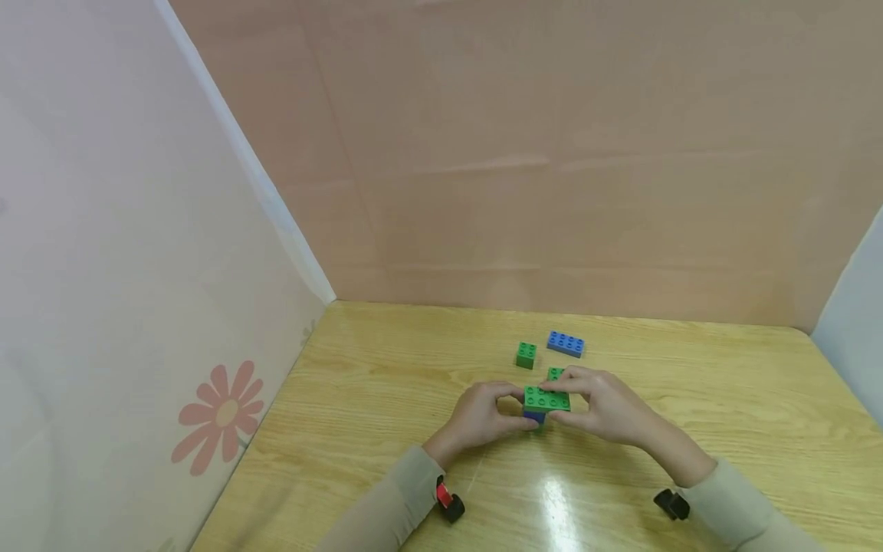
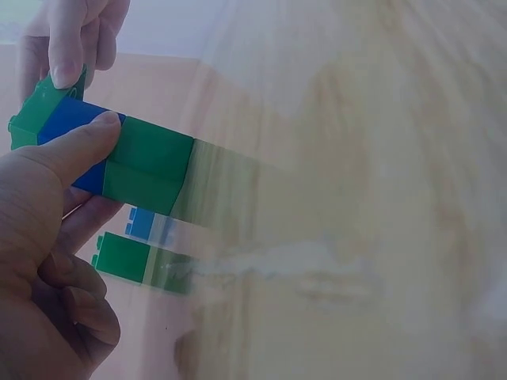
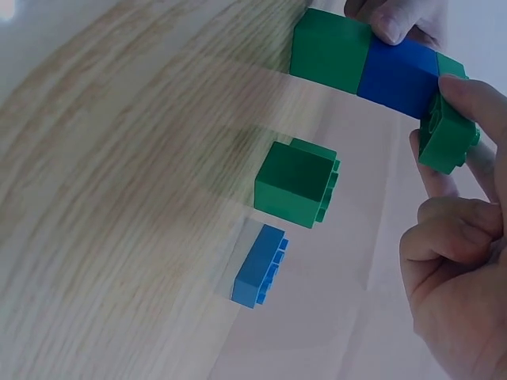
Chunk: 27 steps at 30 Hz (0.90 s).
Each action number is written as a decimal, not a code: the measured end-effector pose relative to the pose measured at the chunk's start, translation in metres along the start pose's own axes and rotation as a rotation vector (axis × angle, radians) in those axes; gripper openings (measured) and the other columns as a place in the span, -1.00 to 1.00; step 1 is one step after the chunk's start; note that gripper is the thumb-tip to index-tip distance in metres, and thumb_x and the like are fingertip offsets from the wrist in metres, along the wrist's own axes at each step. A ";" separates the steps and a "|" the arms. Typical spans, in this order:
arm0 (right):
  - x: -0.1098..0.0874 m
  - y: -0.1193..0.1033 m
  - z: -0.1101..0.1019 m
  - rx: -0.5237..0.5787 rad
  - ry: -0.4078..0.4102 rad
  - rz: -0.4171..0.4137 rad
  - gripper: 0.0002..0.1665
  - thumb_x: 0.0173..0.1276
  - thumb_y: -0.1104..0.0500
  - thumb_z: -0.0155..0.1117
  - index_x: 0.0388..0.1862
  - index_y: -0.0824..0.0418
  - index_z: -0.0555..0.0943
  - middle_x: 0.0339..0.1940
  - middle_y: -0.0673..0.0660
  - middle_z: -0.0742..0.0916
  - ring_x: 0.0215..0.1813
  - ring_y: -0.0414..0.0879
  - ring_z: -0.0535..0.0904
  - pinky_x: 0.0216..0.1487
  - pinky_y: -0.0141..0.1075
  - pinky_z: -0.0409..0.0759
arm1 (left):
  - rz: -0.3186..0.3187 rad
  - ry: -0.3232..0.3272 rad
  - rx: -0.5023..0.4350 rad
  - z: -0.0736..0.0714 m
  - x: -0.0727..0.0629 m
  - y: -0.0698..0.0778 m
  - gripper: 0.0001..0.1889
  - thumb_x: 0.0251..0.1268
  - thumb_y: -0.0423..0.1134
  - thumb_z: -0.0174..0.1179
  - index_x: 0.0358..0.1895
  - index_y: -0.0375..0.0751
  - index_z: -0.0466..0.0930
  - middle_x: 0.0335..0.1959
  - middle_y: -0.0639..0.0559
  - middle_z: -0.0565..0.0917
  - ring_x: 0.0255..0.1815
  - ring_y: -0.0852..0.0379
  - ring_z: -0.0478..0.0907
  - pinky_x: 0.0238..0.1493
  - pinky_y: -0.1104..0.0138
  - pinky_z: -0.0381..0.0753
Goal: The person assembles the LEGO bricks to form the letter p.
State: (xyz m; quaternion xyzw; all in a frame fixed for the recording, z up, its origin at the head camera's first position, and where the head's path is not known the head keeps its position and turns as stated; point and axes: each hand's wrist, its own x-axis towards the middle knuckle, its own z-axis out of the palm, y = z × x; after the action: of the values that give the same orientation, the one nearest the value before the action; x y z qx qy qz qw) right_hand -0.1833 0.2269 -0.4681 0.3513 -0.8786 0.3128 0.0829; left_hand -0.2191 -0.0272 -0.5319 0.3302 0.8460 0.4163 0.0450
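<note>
A stack of building blocks stands between my hands: a green block (image 3: pixel 329 51) at the bottom, a blue block (image 3: pixel 400 77) in the middle and a green studded brick (image 1: pixel 541 402) on top. My left hand (image 1: pixel 483 418) pinches the blue block from the left, its thumb lying on the near face. With thumb and fingers, my right hand (image 1: pixel 603 405) grips the top green brick, which juts out past the blue block to the right. Part of that brick is hidden by the right fingers.
Behind the stack, a small green block (image 1: pixel 526 356) stands on the wooden table (image 1: pixel 386 360), with another green block (image 1: pixel 555 373) partly hidden by the right hand. Farther back lies a blue studded brick (image 1: pixel 566 344). Sheeted walls border the table at the back and left.
</note>
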 end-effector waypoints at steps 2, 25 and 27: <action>0.000 0.001 -0.001 0.009 0.009 -0.005 -0.50 0.22 0.19 0.62 0.17 0.06 0.76 -0.16 -0.20 0.70 -0.50 -0.33 0.35 -0.52 -0.42 0.40 | -0.003 -0.004 0.002 -0.001 0.000 0.001 -0.61 0.21 0.10 0.52 0.08 0.14 0.77 -0.05 0.44 0.71 0.07 0.42 0.59 0.16 0.33 0.55; -0.005 0.030 -0.018 0.307 0.077 0.236 -0.44 0.38 0.17 0.51 0.34 0.03 0.62 0.19 0.20 0.72 -0.69 -0.39 0.11 -0.70 -0.34 0.28 | -0.042 -0.010 -0.058 -0.002 -0.001 0.004 -0.64 0.19 0.06 0.54 0.04 0.14 0.78 -0.07 0.45 0.71 0.07 0.43 0.59 0.20 0.31 0.52; -0.006 0.035 -0.019 0.306 0.078 0.256 -0.44 0.38 0.15 0.51 0.34 0.07 0.62 0.21 0.22 0.71 -0.69 -0.38 0.10 -0.69 -0.32 0.29 | -0.048 -0.010 -0.060 -0.001 -0.001 0.003 -0.63 0.18 0.07 0.54 0.05 0.15 0.78 -0.07 0.46 0.71 0.07 0.43 0.58 0.21 0.30 0.52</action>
State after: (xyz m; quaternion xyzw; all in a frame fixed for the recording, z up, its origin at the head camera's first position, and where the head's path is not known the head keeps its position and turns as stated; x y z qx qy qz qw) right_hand -0.2037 0.2613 -0.4723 0.2328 -0.8544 0.4639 0.0223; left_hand -0.2173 -0.0270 -0.5288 0.3104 0.8406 0.4385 0.0691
